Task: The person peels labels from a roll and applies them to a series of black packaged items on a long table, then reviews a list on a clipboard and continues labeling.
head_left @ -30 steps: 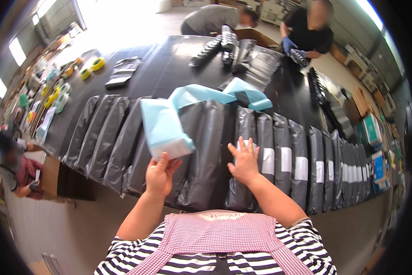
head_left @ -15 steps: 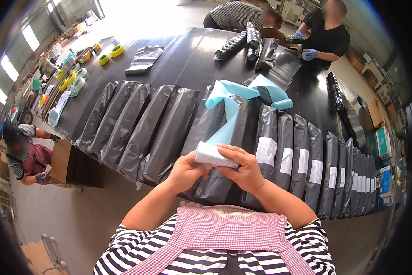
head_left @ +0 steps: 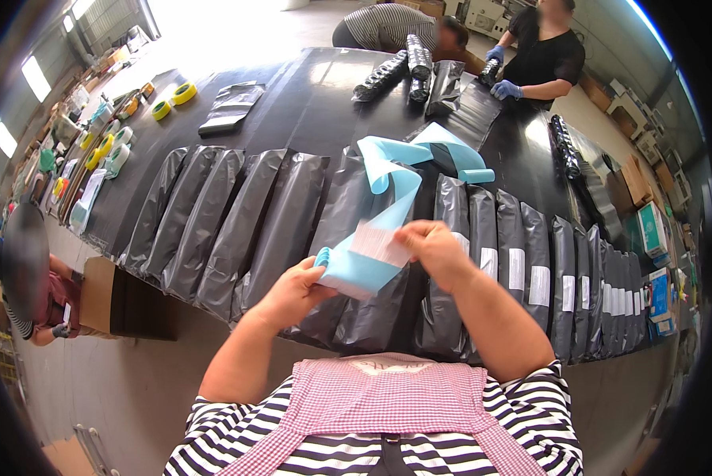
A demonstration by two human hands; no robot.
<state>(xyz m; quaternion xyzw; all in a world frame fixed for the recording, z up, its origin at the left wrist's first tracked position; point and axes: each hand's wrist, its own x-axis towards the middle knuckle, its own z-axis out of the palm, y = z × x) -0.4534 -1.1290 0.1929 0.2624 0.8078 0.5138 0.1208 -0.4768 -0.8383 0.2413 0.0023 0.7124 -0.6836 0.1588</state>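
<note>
My left hand (head_left: 294,292) is closed on the edge of a folded stack of white labels on a light-blue backing strip (head_left: 369,272). From the stack the empty-looking blue backing runs away from me and lies in loose curls over the dark packages. My right hand (head_left: 435,247) pinches the corner of a white printed label (head_left: 380,243), which stands partly lifted off the blue backing. Beneath both hands lie grey plastic-wrapped packages (head_left: 344,214). To the right, a row of similar packages (head_left: 534,254) bears white labels.
Unlabelled grey packages (head_left: 221,222) lie at left on the black table (head_left: 292,99). Yellow tape rolls (head_left: 184,94) and a flat grey bag (head_left: 233,109) sit farther back. Across the table a gloved co-worker (head_left: 542,55) handles a black bundle; another person (head_left: 35,270) stands left near a cardboard box (head_left: 102,297).
My right hand has moved away from the stack to the right, lifting a white label. My left hand still holds the stack, now tilted, with blue backing showing.
</note>
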